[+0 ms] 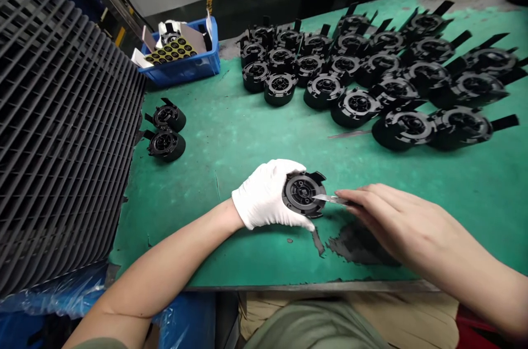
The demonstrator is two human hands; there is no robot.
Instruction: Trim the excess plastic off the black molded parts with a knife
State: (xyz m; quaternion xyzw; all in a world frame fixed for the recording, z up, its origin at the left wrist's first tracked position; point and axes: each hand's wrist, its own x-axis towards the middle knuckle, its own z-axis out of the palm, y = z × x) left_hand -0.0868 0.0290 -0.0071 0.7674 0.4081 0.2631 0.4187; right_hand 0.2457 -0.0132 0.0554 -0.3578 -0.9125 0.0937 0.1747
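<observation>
My left hand (267, 195), in a white glove, is wrapped round a round black plastic part (302, 193) and holds it just above the green table (256, 134) near the front edge. My bare right hand (383, 217) pinches a small metal blade (329, 198). The blade's tip touches the face of the part near its right rim. Both forearms reach in from the bottom of the view.
Many similar black round parts (363, 74) with side tabs lie in rows at the back right. Two more parts (166, 130) sit at the left. A blue bin (185, 66) with label sheets stands at the back left. A grey slatted tray stack (61, 134) borders the table's left side.
</observation>
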